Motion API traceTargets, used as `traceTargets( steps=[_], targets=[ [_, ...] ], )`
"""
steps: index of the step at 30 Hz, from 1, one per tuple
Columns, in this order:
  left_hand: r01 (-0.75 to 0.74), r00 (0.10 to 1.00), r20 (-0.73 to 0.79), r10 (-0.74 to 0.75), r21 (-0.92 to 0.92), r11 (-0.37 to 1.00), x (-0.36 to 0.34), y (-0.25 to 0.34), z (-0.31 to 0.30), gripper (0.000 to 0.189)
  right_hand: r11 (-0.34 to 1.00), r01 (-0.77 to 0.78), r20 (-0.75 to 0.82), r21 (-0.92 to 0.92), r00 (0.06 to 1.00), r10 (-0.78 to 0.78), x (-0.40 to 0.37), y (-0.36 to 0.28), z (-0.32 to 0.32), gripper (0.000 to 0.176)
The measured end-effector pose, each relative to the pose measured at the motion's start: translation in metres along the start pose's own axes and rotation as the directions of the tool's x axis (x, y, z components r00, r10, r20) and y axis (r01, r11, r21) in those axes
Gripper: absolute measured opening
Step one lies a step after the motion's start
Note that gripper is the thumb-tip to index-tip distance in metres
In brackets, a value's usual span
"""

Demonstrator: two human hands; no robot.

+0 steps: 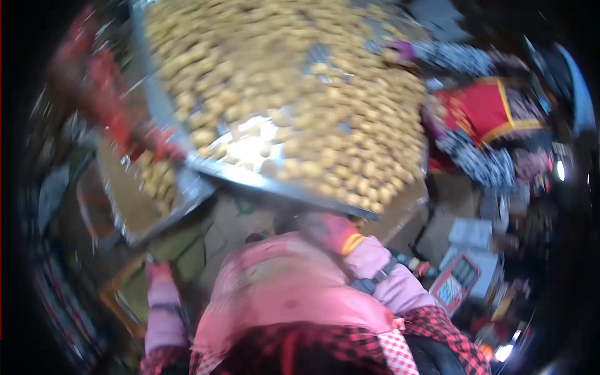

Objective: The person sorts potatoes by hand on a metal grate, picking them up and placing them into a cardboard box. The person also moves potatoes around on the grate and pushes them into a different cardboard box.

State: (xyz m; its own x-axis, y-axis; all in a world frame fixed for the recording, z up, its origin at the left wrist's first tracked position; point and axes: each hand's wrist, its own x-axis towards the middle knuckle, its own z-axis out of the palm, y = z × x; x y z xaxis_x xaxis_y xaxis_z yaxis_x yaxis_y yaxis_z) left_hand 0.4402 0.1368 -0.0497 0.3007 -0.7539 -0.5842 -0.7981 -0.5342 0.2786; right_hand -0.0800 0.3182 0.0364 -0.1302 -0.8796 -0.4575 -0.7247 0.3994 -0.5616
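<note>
A large metal-edged sorting table [250, 178] spreads out in front of me, covered with small round yellow-brown produce that looks like potatoes [369, 147]. My right hand [328, 230], in a pink glove with an orange cuff, is just below the table's near edge, and its fingers are smeared by motion. Down at the lower left, away from the table, my left hand [157, 270] is also in a pink glove. It is small and blurred, so its fingers cannot be made out. Nothing can be seen in either hand.
A co-worker in a red apron [478, 112] reaches over the right side of the table. At the left, another person's blurred red sleeve [109, 100] extends towards a cardboard box [128, 206] with produce in it. A scale-like device with a keypad [455, 284] stands at the right.
</note>
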Motion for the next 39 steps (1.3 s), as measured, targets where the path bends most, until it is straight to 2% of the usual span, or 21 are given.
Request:
traceTargets(
  steps=[1, 3, 4, 5, 7, 9, 11, 13, 14, 17, 19, 21, 23, 26, 29, 31, 33, 35, 36, 38, 39],
  targets=[
    [-0.053, 0.947, -0.271, 0.175, 0.404, 0.913, 0.027, -0.042, 0.033, 0.056, 0.999, -0.054, 0.002, -0.003, 0.999, 0.054, -0.002, 0.021, 0.01, 0.055],
    [-0.477, 0.871, -0.088, 0.483, 0.082, 0.875, 0.004, -0.027, 0.044, 0.044, 0.993, -0.113, 0.072, 0.024, 0.991, 0.111, 0.001, 0.044, 0.034, 0.058],
    [-0.569, 0.808, 0.17, 0.564, -0.029, 0.822, -0.024, 0.036, 0.032, 0.042, 0.981, -0.194, 0.103, 0.027, 0.976, 0.19, -0.004, 0.052, 0.038, 0.062],
    [-0.608, 0.679, 0.405, 0.612, -0.157, 0.778, -0.06, 0.11, 0.018, 0.041, 0.974, -0.225, 0.064, 0.035, 0.973, 0.223, -0.015, 0.048, 0.033, 0.063],
    [-0.869, 0.342, 0.379, 0.86, -0.222, 0.443, -0.102, 0.208, 0.024, 0.041, 0.956, -0.29, -0.025, 0.032, 0.956, 0.291, -0.045, 0.041, 0.016, 0.065],
    [-0.963, -0.017, 0.311, 0.95, -0.262, 0.068, -0.121, 0.291, 0.05, 0.042, 0.935, -0.317, -0.151, 0.158, 0.928, 0.34, -0.072, 0.059, 0.03, 0.066],
    [-0.925, -0.367, 0.297, 0.882, -0.219, -0.311, -0.147, 0.367, 0.095, 0.047, 0.898, -0.361, -0.204, 0.253, 0.887, 0.414, -0.102, 0.056, 0.024, 0.066],
    [-0.812, -0.584, 0.311, 0.75, -0.223, -0.539, -0.175, 0.423, 0.149, 0.054, 0.826, -0.433, -0.11, 0.361, 0.86, 0.498, -0.134, 0.069, 0.03, 0.06],
    [-0.83, -0.545, 0.397, 0.738, -0.13, -0.543, -0.176, 0.445, 0.18, 0.058, 0.786, -0.462, -0.055, 0.411, 0.848, 0.528, -0.15, 0.075, 0.034, 0.058],
    [-0.827, -0.477, 0.484, 0.734, 0.036, -0.562, -0.157, 0.481, 0.213, 0.064, 0.758, -0.511, -0.321, 0.405, 0.697, 0.642, -0.174, 0.126, 0.04, 0.055],
    [-0.838, -0.42, 0.5, 0.757, 0.107, -0.535, -0.156, 0.476, 0.196, 0.066, 0.768, -0.565, -0.552, 0.302, 0.553, 0.624, -0.145, 0.129, -0.013, 0.056],
    [-0.859, -0.358, 0.451, 0.818, 0.183, -0.477, -0.12, 0.454, 0.188, 0.064, 0.885, -0.454, -0.751, 0.098, 0.55, 0.365, -0.092, 0.143, -0.048, 0.059],
    [-0.804, -0.358, 0.502, 0.788, 0.265, -0.533, -0.109, 0.441, 0.164, 0.062, 0.891, -0.445, -0.794, -0.093, 0.573, 0.203, -0.043, 0.147, -0.074, 0.063],
    [-0.784, -0.347, 0.536, 0.77, 0.285, -0.552, -0.104, 0.432, 0.148, 0.062, 0.896, -0.42, -0.723, -0.144, 0.663, 0.195, -0.035, 0.165, -0.053, 0.066],
    [-0.807, -0.278, 0.544, 0.792, 0.314, -0.5, -0.107, 0.431, 0.162, 0.061, 0.863, -0.5, -0.704, 0.074, 0.587, 0.401, -0.083, 0.195, -0.038, 0.069],
    [-0.827, -0.191, 0.582, 0.791, 0.338, -0.449, -0.121, 0.434, 0.166, 0.06, 0.831, -0.522, -0.8, 0.194, 0.405, 0.442, -0.082, 0.212, -0.066, 0.071],
    [-0.833, -0.172, 0.568, 0.805, 0.353, -0.427, -0.121, 0.433, 0.17, 0.059, 0.865, -0.44, -0.888, 0.242, 0.26, 0.38, -0.055, 0.233, -0.117, 0.071],
    [-0.822, -0.185, 0.56, 0.807, 0.361, -0.439, -0.115, 0.43, 0.171, 0.059, 0.754, -0.53, -0.714, 0.387, 0.346, 0.609, -0.007, 0.261, -0.142, 0.069],
    [-0.822, -0.18, 0.562, 0.807, 0.366, -0.437, -0.117, 0.432, 0.171, 0.059, 0.845, -0.289, -0.728, 0.451, 0.429, 0.535, 0.004, 0.256, -0.158, 0.068],
    [-0.823, -0.167, 0.557, 0.813, 0.376, -0.426, -0.12, 0.433, 0.169, 0.059, 0.825, 0.213, -0.773, 0.523, 0.527, 0.354, 0.01, 0.246, -0.186, 0.066],
    [-0.828, -0.166, 0.552, 0.817, 0.372, -0.42, -0.121, 0.432, 0.171, 0.059, 0.864, 0.146, -0.807, 0.483, 0.457, 0.374, 0.009, 0.244, -0.186, 0.066]
  ],
)
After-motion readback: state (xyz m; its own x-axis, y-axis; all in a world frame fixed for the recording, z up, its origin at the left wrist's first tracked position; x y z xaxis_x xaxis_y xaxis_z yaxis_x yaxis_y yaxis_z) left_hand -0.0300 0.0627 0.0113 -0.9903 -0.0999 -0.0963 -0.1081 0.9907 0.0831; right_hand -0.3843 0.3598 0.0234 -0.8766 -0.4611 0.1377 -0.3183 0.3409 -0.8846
